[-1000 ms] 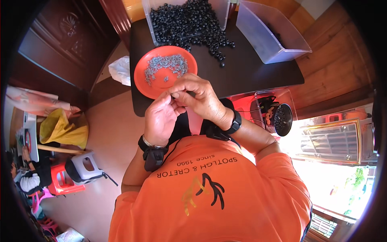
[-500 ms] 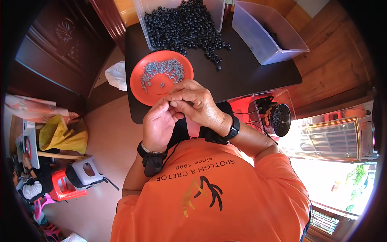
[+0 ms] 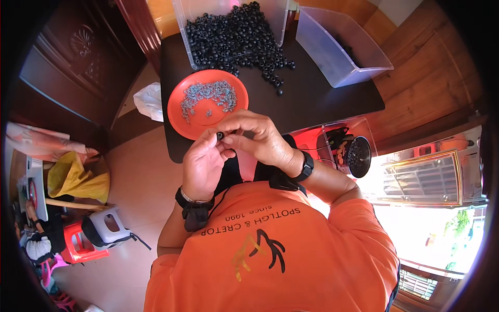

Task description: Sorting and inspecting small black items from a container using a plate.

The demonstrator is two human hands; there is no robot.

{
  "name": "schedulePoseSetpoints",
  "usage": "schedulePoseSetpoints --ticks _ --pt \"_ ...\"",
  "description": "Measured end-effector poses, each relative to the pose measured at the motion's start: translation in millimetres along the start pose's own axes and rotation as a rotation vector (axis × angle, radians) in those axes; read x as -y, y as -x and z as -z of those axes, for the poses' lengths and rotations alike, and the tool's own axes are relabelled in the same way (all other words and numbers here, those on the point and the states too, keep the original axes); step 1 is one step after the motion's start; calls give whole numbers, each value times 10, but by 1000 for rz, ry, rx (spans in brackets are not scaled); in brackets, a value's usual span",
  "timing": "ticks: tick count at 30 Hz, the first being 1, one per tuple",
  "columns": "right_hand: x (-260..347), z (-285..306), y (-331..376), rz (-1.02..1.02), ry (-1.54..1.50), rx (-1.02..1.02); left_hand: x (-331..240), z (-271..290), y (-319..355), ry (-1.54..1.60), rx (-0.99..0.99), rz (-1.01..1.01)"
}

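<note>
A small black ring-shaped part (image 3: 220, 135) is pinched at the fingertips of my left hand (image 3: 201, 164). My right hand (image 3: 262, 139) comes in from the right, thumb and forefinger bent together right beside that part. Whether something small sits between the right fingertips is too hard to make out. Just beyond both hands, an orange plate (image 3: 175, 115) carries many tiny silvery-grey metal pieces (image 3: 223, 93). Behind it, a clear plastic bin (image 3: 188, 52) lies with its open side toward me, and a heap of similar black parts (image 3: 234, 39) spills out.
The dark table (image 3: 306, 96) holds a second translucent bin (image 3: 358, 77) at its right, with some black parts inside. Below the table's right side, a round black container (image 3: 359, 157) sits by a clear box. Stools (image 3: 106, 226) and a yellow bag (image 3: 78, 177) are at left.
My right fingers have drawn slightly apart from the left fingertips, and the black part now shows between the hands. The whole view has shifted a little.
</note>
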State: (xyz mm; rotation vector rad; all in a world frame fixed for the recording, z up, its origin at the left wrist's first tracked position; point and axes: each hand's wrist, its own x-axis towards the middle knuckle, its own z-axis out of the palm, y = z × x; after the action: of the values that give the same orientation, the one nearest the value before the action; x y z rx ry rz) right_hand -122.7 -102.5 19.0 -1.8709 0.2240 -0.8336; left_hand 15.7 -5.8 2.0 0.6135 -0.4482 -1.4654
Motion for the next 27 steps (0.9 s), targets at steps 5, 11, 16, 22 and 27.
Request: schedulePoseSetpoints --ticks 5,11,16,22,27 --pt "-13 -7 1 93 226 -62 15 69 3 -7 31 3" --pt "96 302 -292 215 418 57 -23 147 41 6 12 -25" --pt "-409 1267 -1115 -48 945 -67 -56 167 72 -8 -33 -40" --pt "-1165 1767 -1622 -362 1170 69 -79 251 98 33 -75 -37" --pt "-1411 1600 -1758 -398 1341 164 -110 253 151 69 -108 -51"
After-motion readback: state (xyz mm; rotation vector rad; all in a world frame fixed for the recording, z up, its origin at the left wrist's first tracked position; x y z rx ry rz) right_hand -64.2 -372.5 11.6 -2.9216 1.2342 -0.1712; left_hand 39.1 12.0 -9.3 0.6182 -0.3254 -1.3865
